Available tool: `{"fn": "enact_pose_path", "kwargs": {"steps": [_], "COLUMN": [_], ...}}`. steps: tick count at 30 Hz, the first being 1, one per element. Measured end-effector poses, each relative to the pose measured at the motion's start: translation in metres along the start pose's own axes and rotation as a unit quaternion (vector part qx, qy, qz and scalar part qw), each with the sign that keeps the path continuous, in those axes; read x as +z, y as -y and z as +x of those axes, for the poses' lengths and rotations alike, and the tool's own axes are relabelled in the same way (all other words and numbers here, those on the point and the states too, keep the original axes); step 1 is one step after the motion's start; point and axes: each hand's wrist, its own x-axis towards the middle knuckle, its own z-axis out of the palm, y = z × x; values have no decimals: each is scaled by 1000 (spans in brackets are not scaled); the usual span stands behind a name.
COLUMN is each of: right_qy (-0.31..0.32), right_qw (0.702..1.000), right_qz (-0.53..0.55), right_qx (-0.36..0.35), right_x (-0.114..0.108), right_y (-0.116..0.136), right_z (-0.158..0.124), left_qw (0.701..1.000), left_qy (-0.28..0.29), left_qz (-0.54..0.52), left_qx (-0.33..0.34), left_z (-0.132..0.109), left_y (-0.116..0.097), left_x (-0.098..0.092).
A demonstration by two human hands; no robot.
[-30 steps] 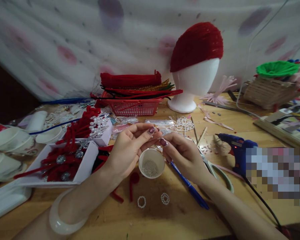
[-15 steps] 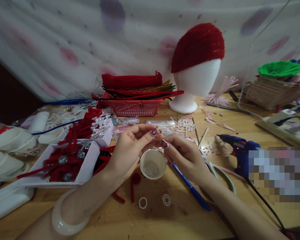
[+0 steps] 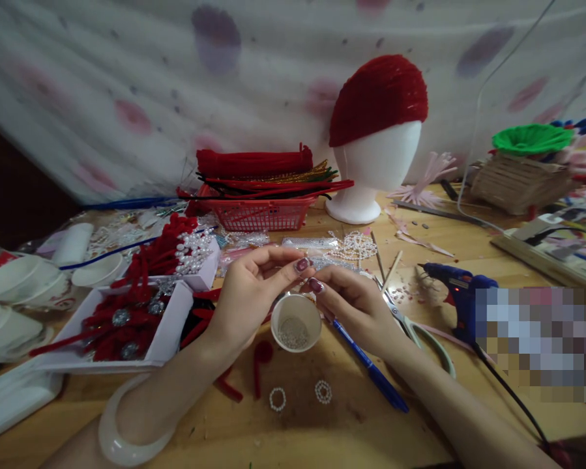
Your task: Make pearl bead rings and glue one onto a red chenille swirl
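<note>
Above a white cup (image 3: 279, 319), my left hand (image 3: 246, 293) and my right hand (image 3: 354, 303) meet with fingertips pinched close together. Whatever they hold is too small to make out. Small pale beads (image 3: 294, 333) cover the bottom of the cup. In front of it on the table lie two little rings of white beads, one on the left (image 3: 272, 400) and one on the right (image 3: 317, 393). A blue pen (image 3: 368, 365) lies beside my right hand, and scissors (image 3: 427, 339) rest partly behind that wrist. Red fuzzy pieces (image 3: 257, 371) lie near my left wrist.
White boxes at left hold red fuzzy flowers (image 3: 111, 326) and pearl sprays (image 3: 195, 249). Behind stand a red basket (image 3: 261, 215) of fuzzy stems and a foam head (image 3: 380, 159) wearing a red cap. A blue glue gun (image 3: 461, 286) with its cord is at right.
The view has shifted slightly. Both hands stay pinched together above the cup, with only slight finger movement; the things on the table lie as before.
</note>
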Motion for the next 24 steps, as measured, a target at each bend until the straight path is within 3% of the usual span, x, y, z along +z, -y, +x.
{"fn": "enact_pose_path", "kwargs": {"steps": [5,10,14,20,24], "right_qy": [22,44,45,38,34], "right_qw": [999,998,998,999,998], "right_qz": [30,52,49,26,45], "right_qx": [9,15,20,4,-1], "right_x": [-1,0,0,3,5], "right_y": [-3,-3,-2,-3,-8], "right_z": [1,1,0,-2,-4], "left_qw": [999,999,999,989,992], "left_qy": [7,7,0,-4,3], "left_qz": [46,26,32,99,77], "left_qx": [18,20,32,106,99], "left_z": [-1,-3,-4,-4,-5], "left_y": [1,-1,-1,-2,-2], "left_x": [-3,-1,1,2,4]}}
